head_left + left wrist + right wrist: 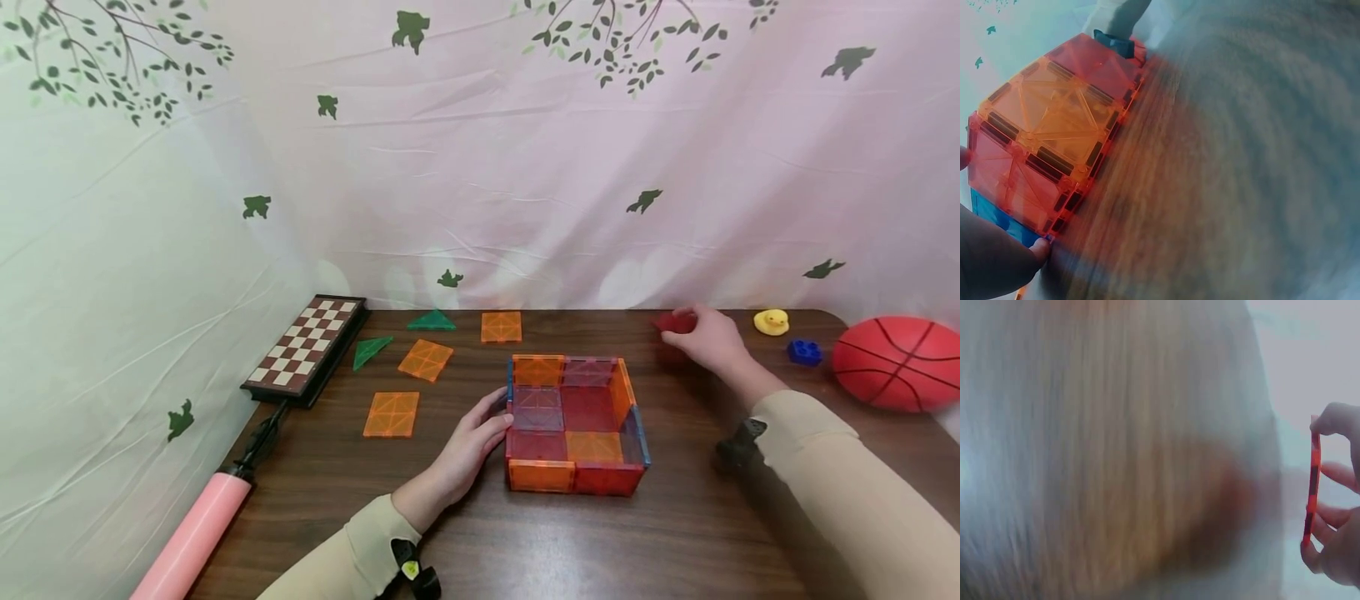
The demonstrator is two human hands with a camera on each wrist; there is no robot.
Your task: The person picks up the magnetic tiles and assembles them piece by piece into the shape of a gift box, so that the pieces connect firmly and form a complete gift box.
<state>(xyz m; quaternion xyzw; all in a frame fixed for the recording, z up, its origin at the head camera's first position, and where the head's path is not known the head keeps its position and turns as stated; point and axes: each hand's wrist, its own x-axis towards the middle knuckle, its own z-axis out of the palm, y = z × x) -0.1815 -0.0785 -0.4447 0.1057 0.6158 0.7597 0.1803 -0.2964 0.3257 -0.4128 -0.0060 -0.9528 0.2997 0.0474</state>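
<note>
An open-topped box (611,479) of orange, red, purple and blue see-through magnetic tiles stands on the table. At its left wall is my left hand (467,442); the thumb lies at the top rim and a finger touches low on the outside, by a blue tile (1004,226). Toward the back right, my right hand (708,337) pinches a red magnetic tile (1313,481) between thumb and fingertips. That tile appears edge-on in the right wrist view, so its full shape is hidden. The box's red and orange wall tiles (1054,115) fill the left wrist view's upper left.
Loose orange tiles (392,414) and green triangle tiles (432,321) lie left of and behind the box. A chessboard (307,346) and a pink cylinder (197,533) line the left edge. Right: yellow duck (771,322), blue block (805,352), red ball (900,364). A patterned curtain (480,167) hangs behind.
</note>
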